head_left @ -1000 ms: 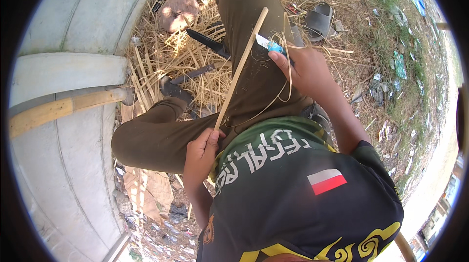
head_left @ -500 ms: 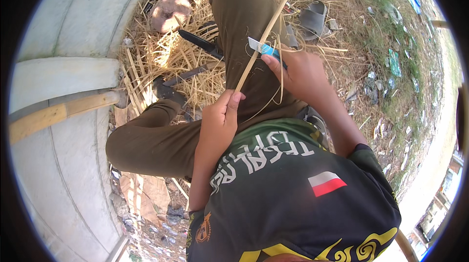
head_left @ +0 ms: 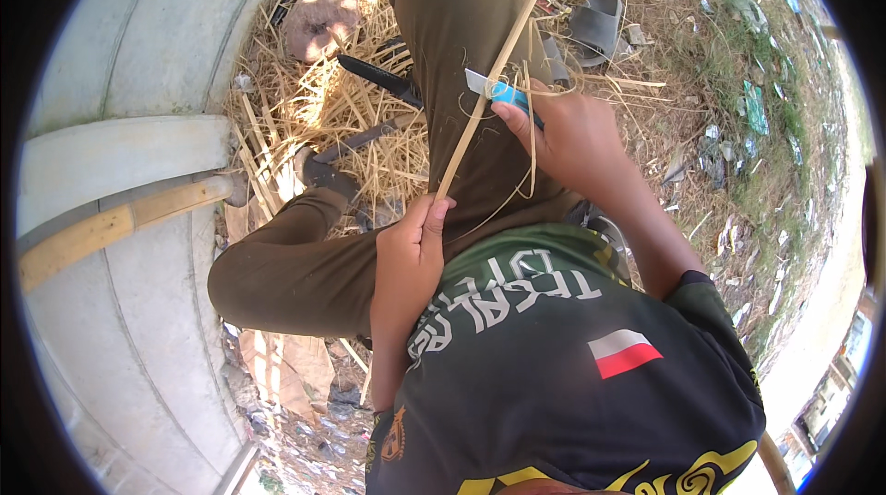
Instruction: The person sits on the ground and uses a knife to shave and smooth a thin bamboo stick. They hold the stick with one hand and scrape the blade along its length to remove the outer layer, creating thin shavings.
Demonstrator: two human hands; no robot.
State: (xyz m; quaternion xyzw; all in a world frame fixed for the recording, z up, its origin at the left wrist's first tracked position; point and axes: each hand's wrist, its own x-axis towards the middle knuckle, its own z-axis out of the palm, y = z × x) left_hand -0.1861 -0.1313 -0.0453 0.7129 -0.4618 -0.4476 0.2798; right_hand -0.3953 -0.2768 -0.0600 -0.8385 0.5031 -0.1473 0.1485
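My left hand [head_left: 413,241] is closed around the lower end of a thin bamboo strip [head_left: 466,137], which slants up and to the right across my thigh. In my right hand [head_left: 574,137] is a blue box cutter [head_left: 510,96], its pale blade lying across the strip near the middle. Thin curled shavings [head_left: 532,149] hang by the cutter and my right fingers. Brown trousers [head_left: 452,24] cover my raised knee under the strip.
Left of my knee, a dark-bladed knife [head_left: 377,78] lies on a heap of bamboo shavings [head_left: 365,167], near a reddish stone [head_left: 321,24]. A grey sandal [head_left: 597,26] rests on the littered ground at right. A bamboo pole [head_left: 129,218] and pale wall [head_left: 111,329] stand at left.
My left hand has drawn back slightly toward my body, and the bamboo strip has slid down with it. The box cutter stays nearly in place against the strip.
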